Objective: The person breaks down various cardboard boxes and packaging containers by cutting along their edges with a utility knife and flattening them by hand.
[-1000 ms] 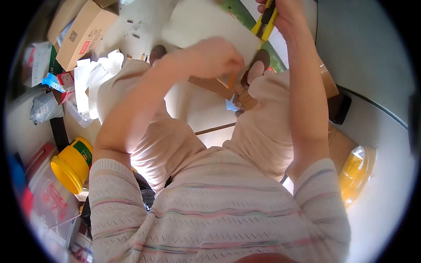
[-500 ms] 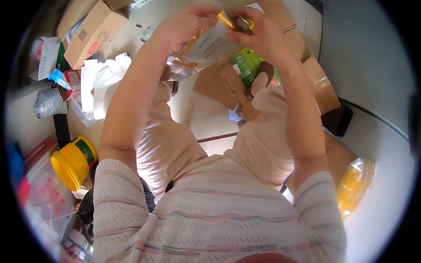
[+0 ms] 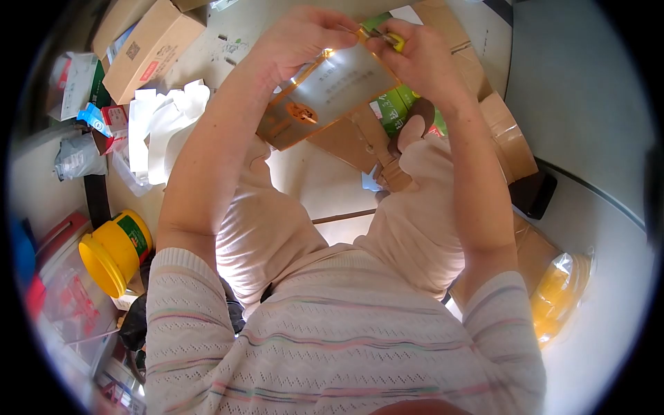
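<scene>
A flat, greyish plastic pouch [image 3: 342, 83] with an orange border and dark print is held up over my lap, tilted. My left hand [image 3: 301, 40] is closed, its fingertips pinching the pouch's top edge. My right hand [image 3: 418, 62] is closed around a small yellow-handled metal tool [image 3: 395, 41] at the pouch's upper right corner. The tool's working end is mostly hidden by my fingers, so its exact kind is unclear. Below the pouch are a green printed box [image 3: 393, 109] and a brown cardboard piece [image 3: 349, 138] by my foot.
A cardboard box [image 3: 149, 52] stands at upper left, above white paper sheets [image 3: 169, 124]. A yellow bucket [image 3: 117, 249] sits at left. More cardboard [image 3: 508, 135] leans at right near a grey panel [image 3: 588, 104]. A clear-wrapped yellow package [image 3: 557, 297] lies lower right.
The pouch has turned so its printed face shows more fully, with its orange emblem now clear. Both hands stay near its top edge, only slightly shifted.
</scene>
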The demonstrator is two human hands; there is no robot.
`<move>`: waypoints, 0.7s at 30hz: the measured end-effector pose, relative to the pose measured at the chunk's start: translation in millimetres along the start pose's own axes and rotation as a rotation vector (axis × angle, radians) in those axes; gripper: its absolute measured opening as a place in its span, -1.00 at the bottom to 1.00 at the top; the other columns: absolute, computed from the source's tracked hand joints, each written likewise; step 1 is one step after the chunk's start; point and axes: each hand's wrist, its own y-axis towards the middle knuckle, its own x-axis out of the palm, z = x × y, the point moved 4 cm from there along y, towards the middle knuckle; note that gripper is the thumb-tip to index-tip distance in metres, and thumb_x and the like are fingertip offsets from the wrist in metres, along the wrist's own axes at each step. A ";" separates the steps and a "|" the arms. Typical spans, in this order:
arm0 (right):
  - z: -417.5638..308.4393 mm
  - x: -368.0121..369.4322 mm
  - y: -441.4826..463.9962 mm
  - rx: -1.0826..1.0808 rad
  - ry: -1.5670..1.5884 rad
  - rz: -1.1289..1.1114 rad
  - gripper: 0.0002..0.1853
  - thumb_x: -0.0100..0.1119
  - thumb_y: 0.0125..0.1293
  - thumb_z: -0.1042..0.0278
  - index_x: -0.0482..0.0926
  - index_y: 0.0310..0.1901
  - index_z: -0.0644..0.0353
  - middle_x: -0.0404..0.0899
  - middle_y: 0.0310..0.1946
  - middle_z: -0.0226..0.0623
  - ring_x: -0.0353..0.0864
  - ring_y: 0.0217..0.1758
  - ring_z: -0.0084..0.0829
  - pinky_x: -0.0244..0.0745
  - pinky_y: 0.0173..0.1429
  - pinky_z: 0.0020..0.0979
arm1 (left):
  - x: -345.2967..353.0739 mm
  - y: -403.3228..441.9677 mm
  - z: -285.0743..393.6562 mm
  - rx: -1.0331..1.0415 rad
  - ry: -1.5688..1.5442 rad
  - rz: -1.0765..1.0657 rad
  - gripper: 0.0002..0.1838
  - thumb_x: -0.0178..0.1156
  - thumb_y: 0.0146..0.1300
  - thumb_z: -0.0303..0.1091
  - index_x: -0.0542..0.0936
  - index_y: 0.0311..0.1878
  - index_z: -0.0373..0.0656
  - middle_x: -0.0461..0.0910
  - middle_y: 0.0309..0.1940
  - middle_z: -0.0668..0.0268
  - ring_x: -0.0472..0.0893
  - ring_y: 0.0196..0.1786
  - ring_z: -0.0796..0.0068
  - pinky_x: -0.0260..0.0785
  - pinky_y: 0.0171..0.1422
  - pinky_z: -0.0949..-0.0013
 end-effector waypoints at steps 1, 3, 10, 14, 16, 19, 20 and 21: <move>5.2 -0.4 0.9 0.004 0.100 0.011 -0.76 0.17 0.14 0.22 0.57 -0.30 0.24 0.47 -0.66 -0.19 0.47 -0.55 -0.40 0.35 -0.40 -0.39 | 0.4 -0.3 -0.3 0.002 0.023 0.008 -0.81 0.24 0.06 -0.42 0.58 -0.23 -0.24 0.56 -0.36 0.39 0.48 -0.29 0.65 0.30 -0.15 0.55; 17.3 -4.2 4.8 0.043 0.235 -0.031 -0.74 0.17 0.14 0.21 0.56 -0.26 0.24 0.50 -0.58 -0.27 0.46 -0.49 -0.49 0.35 -0.38 -0.44 | 2.6 -1.8 2.2 0.018 0.023 -0.006 -0.82 0.24 0.05 -0.42 0.59 -0.25 -0.23 0.56 -0.33 0.38 0.48 -0.27 0.65 0.30 -0.13 0.55; 6.4 -15.9 0.2 0.181 0.322 -0.184 -0.75 0.18 0.14 0.25 0.54 -0.22 0.23 0.52 -0.44 -0.39 0.43 -0.39 -0.59 0.33 -0.28 -0.54 | 16.6 -11.9 17.9 0.119 0.070 -0.031 -0.81 0.27 0.02 -0.38 0.57 -0.32 -0.26 0.49 -0.02 0.22 0.48 -0.08 0.52 0.26 0.10 0.47; 13.3 -5.7 3.8 0.108 0.368 -0.124 -0.80 0.20 0.10 0.36 0.56 -0.27 0.29 0.54 -0.48 -0.36 0.46 -0.45 -0.58 0.37 -0.31 -0.54 | 13.3 -7.1 7.2 0.131 0.269 0.035 -0.80 0.29 0.02 -0.35 0.57 -0.34 -0.26 0.44 0.07 0.16 0.46 -0.01 0.50 0.24 0.14 0.46; 16.5 -4.6 5.3 0.119 0.339 -0.117 -0.80 0.20 0.09 0.36 0.55 -0.28 0.29 0.54 -0.49 -0.36 0.47 -0.44 -0.59 0.37 -0.32 -0.54 | 14.5 -7.8 7.5 0.127 0.301 0.049 -0.81 0.28 0.03 -0.34 0.56 -0.35 -0.25 0.44 0.07 0.17 0.45 -0.01 0.50 0.24 0.14 0.45; 14.5 -6.6 4.6 0.143 0.327 -0.131 -0.80 0.20 0.09 0.36 0.55 -0.29 0.29 0.53 -0.52 -0.38 0.44 -0.46 -0.61 0.35 -0.35 -0.54 | 18.0 -7.3 6.7 0.134 0.311 0.022 -0.83 0.27 0.05 -0.34 0.55 -0.36 -0.23 0.45 0.06 0.18 0.45 -0.01 0.50 0.24 0.14 0.43; 13.4 -7.1 4.3 0.151 0.329 -0.139 -0.80 0.20 0.09 0.36 0.55 -0.29 0.29 0.52 -0.53 -0.39 0.43 -0.48 -0.62 0.35 -0.37 -0.54 | 18.9 -7.3 6.6 0.138 0.308 0.006 -0.83 0.26 0.05 -0.35 0.54 -0.36 -0.23 0.45 0.06 0.19 0.45 -0.01 0.50 0.24 0.15 0.43; 14.1 -7.1 4.4 0.162 0.343 -0.144 -0.80 0.19 0.09 0.35 0.55 -0.30 0.30 0.51 -0.54 -0.40 0.42 -0.49 -0.62 0.33 -0.38 -0.55 | 19.3 -7.8 7.0 0.138 0.305 -0.002 -0.84 0.26 0.05 -0.36 0.54 -0.36 -0.22 0.45 0.06 0.19 0.45 -0.02 0.50 0.24 0.14 0.43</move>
